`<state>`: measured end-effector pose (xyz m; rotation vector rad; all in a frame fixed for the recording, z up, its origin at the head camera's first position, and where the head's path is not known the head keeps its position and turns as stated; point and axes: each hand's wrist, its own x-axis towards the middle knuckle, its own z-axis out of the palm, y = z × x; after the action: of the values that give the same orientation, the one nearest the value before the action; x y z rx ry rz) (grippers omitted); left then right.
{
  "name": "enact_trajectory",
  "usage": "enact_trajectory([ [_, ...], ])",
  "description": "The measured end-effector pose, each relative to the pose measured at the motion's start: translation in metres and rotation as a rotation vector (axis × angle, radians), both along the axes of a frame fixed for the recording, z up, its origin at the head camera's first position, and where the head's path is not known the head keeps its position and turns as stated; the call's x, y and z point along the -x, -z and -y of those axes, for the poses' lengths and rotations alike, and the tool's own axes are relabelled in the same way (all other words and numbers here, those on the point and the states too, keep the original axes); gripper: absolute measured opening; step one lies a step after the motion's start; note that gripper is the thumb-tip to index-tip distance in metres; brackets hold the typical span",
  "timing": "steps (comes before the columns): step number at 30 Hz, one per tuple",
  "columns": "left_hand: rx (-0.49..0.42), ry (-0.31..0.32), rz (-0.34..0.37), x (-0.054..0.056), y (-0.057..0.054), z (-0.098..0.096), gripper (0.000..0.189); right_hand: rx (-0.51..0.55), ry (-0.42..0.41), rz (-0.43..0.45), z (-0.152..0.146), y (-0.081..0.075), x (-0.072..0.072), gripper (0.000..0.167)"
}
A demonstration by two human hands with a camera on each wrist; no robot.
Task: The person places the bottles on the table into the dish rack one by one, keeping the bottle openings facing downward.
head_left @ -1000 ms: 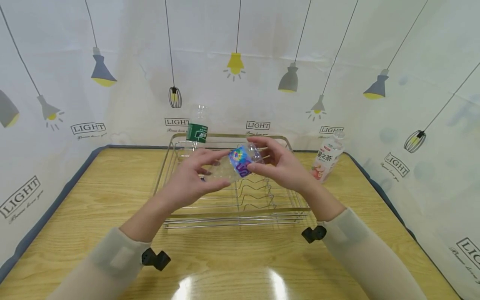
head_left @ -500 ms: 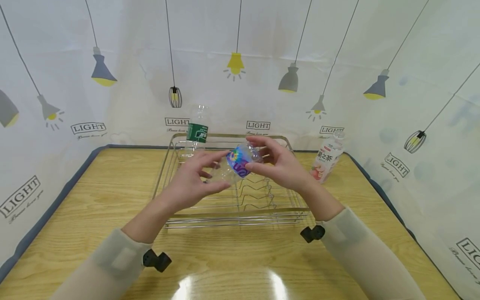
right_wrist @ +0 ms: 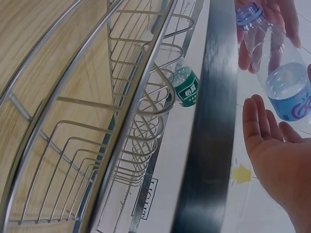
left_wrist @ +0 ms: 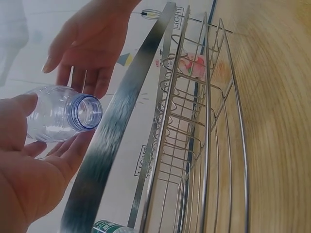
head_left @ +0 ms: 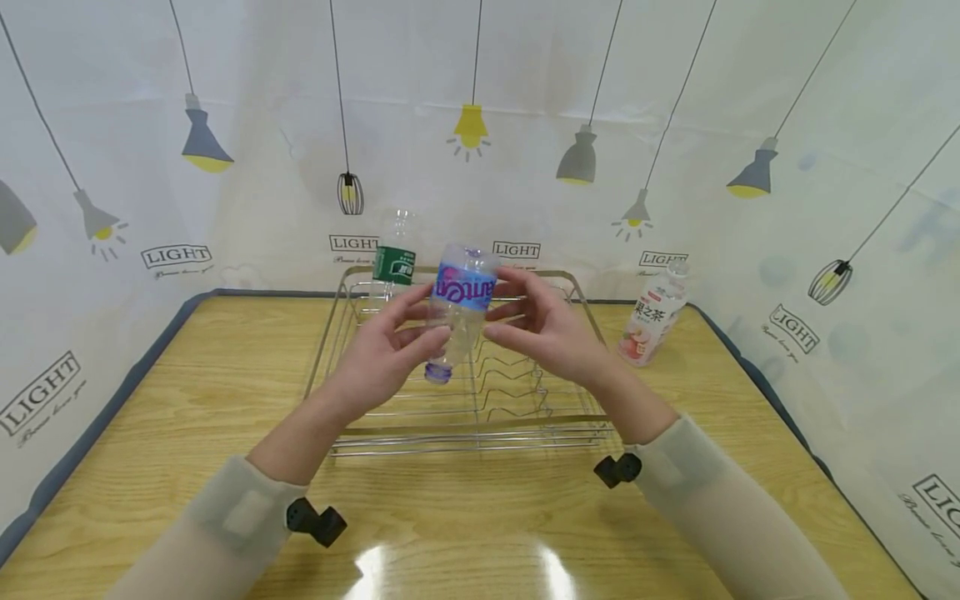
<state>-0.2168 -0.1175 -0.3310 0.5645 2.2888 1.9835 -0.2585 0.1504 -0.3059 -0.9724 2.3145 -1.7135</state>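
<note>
My left hand (head_left: 378, 350) grips a clear plastic bottle (head_left: 467, 287) with a blue and purple label. The bottle is held upside down and tilted, its uncapped neck pointing down over the wire rack. In the left wrist view, the thumb lies over the side of the bottle (left_wrist: 51, 114) and fingers show behind it. My right hand (head_left: 551, 329) is beside the bottle's labelled end, fingers loosely bent. The right wrist view shows this palm (right_wrist: 286, 155) turned up below the bottle (right_wrist: 279, 73), fingers spread and not wrapped round it.
A metal dish rack (head_left: 480, 427) stands on the wooden table (head_left: 225, 375) below both hands. A green-labelled clear bottle (head_left: 395, 265) stands upright at its back left. Right of the rack stands a peach drink bottle (head_left: 654, 317). A printed curtain (head_left: 285, 108) hangs behind.
The labelled bottle has turned from a sideways slant to neck-down, its base swinging up and left. The right hand has let go of it; the left hand still holds it.
</note>
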Motion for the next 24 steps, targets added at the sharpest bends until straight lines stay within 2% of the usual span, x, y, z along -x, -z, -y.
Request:
enact_trajectory([
  [6, -0.046, 0.023, 0.007, 0.001, 0.001, -0.004, 0.064, 0.016, -0.006, 0.031, 0.006, 0.003, -0.001, 0.075],
  [18, 0.017, -0.027, -0.011, 0.000, 0.003, -0.011, 0.070, 0.035, 0.012, 0.072, 0.015, 0.003, -0.001, 0.078],
  [24, 0.034, -0.043, 0.008, 0.000, 0.005, -0.012, 0.074, 0.027, 0.029, 0.069, 0.020, 0.004, -0.001, 0.078],
])
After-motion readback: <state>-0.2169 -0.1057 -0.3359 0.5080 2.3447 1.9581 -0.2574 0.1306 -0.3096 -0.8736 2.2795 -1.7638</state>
